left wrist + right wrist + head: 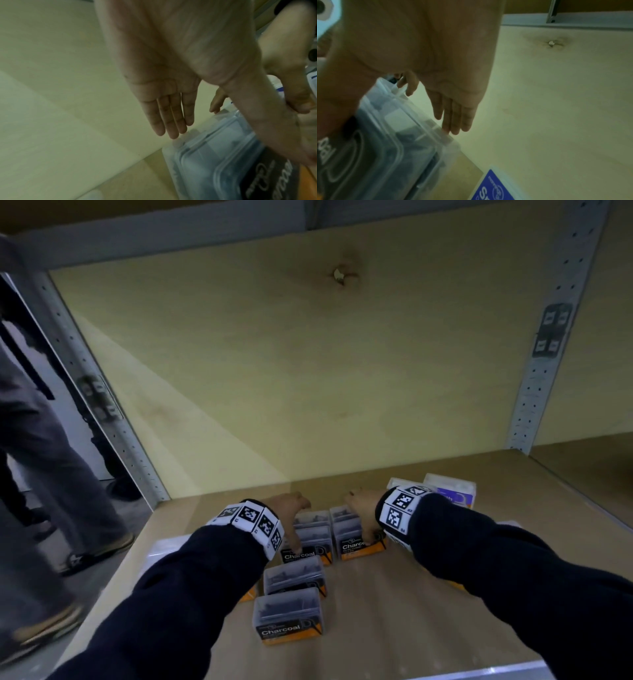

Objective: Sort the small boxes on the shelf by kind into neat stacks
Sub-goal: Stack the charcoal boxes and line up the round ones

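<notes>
Several clear charcoal boxes with black and orange labels lie on the wooden shelf (394, 628). My left hand (290, 510) arches over the left charcoal box (310, 554) at the back, thumb (274, 128) on its front label, straight fingers (169, 121) down at its rear edge. My right hand (361, 508) spans the right charcoal box (352, 546) the same way, with fingers (453, 119) touching the back rim of that box (399, 142). Two more charcoal boxes (294, 575) (287, 618) lie loose in front. A blue-labelled box (455, 494) stands beyond my right wrist.
The shelf's back panel (308, 371) rises just behind the boxes, between grey metal uprights (102, 405) (541, 371). A person's legs (51, 474) stand to the left of the shelf. A pale flat box (164, 546) lies under my left forearm.
</notes>
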A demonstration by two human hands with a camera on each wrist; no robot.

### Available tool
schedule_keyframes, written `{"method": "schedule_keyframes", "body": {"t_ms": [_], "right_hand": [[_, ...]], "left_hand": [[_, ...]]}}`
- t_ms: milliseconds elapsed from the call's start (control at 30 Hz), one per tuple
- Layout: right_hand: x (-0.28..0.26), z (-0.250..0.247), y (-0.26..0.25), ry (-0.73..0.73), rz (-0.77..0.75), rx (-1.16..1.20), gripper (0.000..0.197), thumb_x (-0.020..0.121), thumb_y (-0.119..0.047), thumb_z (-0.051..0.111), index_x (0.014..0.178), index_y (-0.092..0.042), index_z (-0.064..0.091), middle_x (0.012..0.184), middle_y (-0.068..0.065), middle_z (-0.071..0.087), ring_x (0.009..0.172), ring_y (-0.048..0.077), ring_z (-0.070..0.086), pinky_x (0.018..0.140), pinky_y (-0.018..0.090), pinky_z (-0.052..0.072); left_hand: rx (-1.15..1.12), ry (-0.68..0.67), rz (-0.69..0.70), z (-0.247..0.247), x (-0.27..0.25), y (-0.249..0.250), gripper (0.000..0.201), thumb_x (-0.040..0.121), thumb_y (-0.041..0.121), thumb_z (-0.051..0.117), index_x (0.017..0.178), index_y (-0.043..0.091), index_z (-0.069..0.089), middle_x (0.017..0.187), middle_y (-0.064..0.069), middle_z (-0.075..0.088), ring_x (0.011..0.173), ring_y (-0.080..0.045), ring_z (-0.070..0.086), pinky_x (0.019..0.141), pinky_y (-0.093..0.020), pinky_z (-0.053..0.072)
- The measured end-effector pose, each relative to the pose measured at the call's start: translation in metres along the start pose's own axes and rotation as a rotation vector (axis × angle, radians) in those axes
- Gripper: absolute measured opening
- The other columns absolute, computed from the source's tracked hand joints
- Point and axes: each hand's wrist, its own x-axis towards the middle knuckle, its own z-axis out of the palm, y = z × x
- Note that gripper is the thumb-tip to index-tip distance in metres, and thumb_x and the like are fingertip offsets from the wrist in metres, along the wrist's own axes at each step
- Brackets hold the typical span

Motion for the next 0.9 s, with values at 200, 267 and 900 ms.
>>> {"method": "schedule_keyframes", "body": {"t_ms": [200, 267, 900], "right_hand": [[0.0137, 0.0040, 0.0012, -0.036, -0.001, 0.113, 0.070, 0.075, -0.017, 0.076, 0.135, 0.001, 0.044, 0.131, 0.019, 0.056, 0.106, 0.027, 0.060, 0.081, 0.038, 0.053], [0.0132, 0.0044, 0.0011, -0.032, -0.014, 0.126, 0.069, 0.074, -0.018, 0.077, 0.133, 0.003, 0.046, 0.121, 0.018, 0.060, 0.094, 0.023, 0.056, 0.075, 0.037, 0.051], [0.0111, 0.0064, 0.0017, -0.008, -0.019, 0.069, 0.070, 0.074, -0.022, 0.076, 0.133, 0.002, 0.047, 0.131, 0.019, 0.057, 0.107, 0.027, 0.061, 0.078, 0.036, 0.054]], "left_hand": [[0.053, -0.021, -0.026, -0.0007, 0.0054, 0.0072, 0.083, 0.081, 0.032, 0.071, 0.146, 0.007, 0.027, 0.149, -0.013, 0.033, 0.136, -0.027, 0.036, 0.108, -0.035, 0.034], [0.048, -0.020, -0.025, -0.0014, 0.0056, 0.0076, 0.081, 0.082, 0.033, 0.071, 0.145, 0.006, 0.029, 0.147, -0.014, 0.035, 0.134, -0.027, 0.038, 0.107, -0.034, 0.035], [-0.017, 0.013, -0.027, 0.0063, 0.0066, -0.0018, 0.086, 0.077, 0.034, 0.075, 0.145, 0.009, 0.030, 0.149, -0.010, 0.035, 0.136, -0.026, 0.039, 0.108, -0.035, 0.037]]}}
